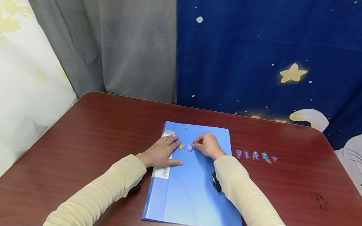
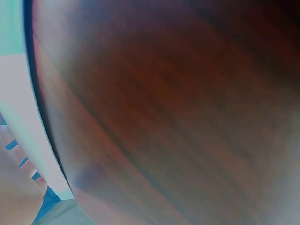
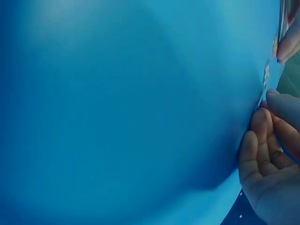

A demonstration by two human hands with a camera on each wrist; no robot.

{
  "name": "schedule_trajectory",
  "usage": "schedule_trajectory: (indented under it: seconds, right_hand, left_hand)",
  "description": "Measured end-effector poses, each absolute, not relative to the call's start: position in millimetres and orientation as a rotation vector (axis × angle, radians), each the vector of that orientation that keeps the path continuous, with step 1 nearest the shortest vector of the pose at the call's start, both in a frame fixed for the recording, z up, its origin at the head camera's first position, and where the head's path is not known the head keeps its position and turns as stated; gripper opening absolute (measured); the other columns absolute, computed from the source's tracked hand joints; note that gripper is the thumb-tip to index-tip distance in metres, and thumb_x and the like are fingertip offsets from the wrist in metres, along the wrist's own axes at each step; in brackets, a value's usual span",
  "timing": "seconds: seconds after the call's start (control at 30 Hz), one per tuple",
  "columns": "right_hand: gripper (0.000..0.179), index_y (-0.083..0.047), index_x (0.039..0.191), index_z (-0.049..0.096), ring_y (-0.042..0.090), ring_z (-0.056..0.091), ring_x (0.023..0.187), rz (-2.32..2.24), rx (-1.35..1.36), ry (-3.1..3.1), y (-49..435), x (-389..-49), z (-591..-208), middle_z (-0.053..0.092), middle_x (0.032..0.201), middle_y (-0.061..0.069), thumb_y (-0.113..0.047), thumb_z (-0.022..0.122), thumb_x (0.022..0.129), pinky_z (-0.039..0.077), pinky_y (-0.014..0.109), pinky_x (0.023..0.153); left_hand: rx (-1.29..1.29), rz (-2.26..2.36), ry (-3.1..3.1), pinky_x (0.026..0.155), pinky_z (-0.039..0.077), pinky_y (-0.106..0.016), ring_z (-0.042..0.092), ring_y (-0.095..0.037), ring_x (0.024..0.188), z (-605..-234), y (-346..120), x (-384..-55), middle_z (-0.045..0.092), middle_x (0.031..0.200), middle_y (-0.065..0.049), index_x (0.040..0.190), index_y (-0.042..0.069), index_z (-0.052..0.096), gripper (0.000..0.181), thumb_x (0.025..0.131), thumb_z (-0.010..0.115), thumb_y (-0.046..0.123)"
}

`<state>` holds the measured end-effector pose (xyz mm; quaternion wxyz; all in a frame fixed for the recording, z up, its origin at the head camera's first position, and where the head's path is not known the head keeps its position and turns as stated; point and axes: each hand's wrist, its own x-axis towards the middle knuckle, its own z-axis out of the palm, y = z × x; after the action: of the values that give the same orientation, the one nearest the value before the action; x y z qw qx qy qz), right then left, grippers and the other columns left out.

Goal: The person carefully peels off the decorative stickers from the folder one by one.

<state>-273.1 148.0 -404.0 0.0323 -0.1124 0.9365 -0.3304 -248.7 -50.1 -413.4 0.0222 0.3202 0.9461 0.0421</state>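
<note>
A blue ring-binder folder lies closed on the table, its spine at the left. My left hand rests on the spine label side with fingers spread and thumb out over the cover. A yellow cartoon sticker lies by its fingertips, with a whitish-purple one just right of it. My right hand is over the upper cover, thumb and forefinger pinched together beside the second sticker. In the right wrist view a sliver of a small sticker shows at these fingertips, mostly hidden by them.
Several purple and blue cartoon stickers lie in a row on the dark red table, right of the folder. A dark worn patch marks the table at the right. Grey and blue curtains hang behind.
</note>
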Motion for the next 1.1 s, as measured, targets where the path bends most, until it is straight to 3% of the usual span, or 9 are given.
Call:
schedule_trajectory:
  seconds: [0.47, 1.1]
  right_hand:
    - [0.008, -0.005, 0.080, 0.073, 0.019, 0.055, 0.082, -0.905, -0.297, 2.960, 140, -272, -402, 0.064, 0.083, 0.005, -0.011, 0.067, 0.079, 0.046, 0.034, 0.074]
    - [0.009, -0.006, 0.078, 0.070, 0.014, 0.053, 0.069, -0.766, -0.392, 2.943, 135, -275, -402, 0.062, 0.076, 0.002, -0.008, 0.062, 0.081, 0.046, 0.027, 0.065]
  left_hand:
    - [0.997, 0.105, 2.921, 0.105, 0.018, -0.038, 0.024, -0.025, 0.128, -413, -49, -249, 0.030, 0.140, -0.011, 0.136, 0.006, 0.034, 0.081, 0.080, 0.046, 0.062]
    - [0.998, 0.134, 2.914, 0.105, 0.016, -0.038, 0.023, -0.026, 0.129, -413, -50, -247, 0.029, 0.140, -0.012, 0.136, 0.005, 0.034, 0.079, 0.080, 0.047, 0.060]
